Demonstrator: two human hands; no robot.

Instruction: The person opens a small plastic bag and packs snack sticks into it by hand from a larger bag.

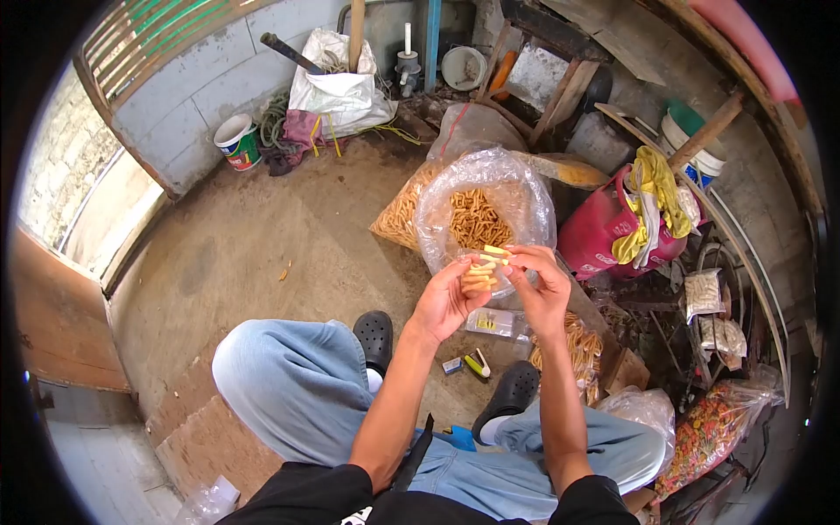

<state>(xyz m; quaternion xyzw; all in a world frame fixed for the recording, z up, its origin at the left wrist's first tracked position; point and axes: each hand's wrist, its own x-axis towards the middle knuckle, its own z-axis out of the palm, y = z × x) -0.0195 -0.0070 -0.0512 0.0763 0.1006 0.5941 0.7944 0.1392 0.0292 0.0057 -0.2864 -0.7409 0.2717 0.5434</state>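
Note:
Between my two hands is a small clear bag of yellow snack sticks [480,277], held up over my lap. My left hand [444,304] is closed around its lower left side. The thumb and fingers of my right hand [541,287] pinch at its upper right edge, where a couple of sticks show; the exact grip there is hard to make out. Just beyond, a large open plastic bag [429,210] holds many brown snack sticks [479,219]. Below my hands, a clear plastic packet [492,322] lies on the floor.
Beside my right shoe are a green-and-white tool [477,364], a small blue box [451,365] and more loose sticks [573,350]. A red drum [599,229] draped with yellow cloth stands right. A bag of colourful snacks [713,433] sits lower right; a paint bucket [237,143] stands back left.

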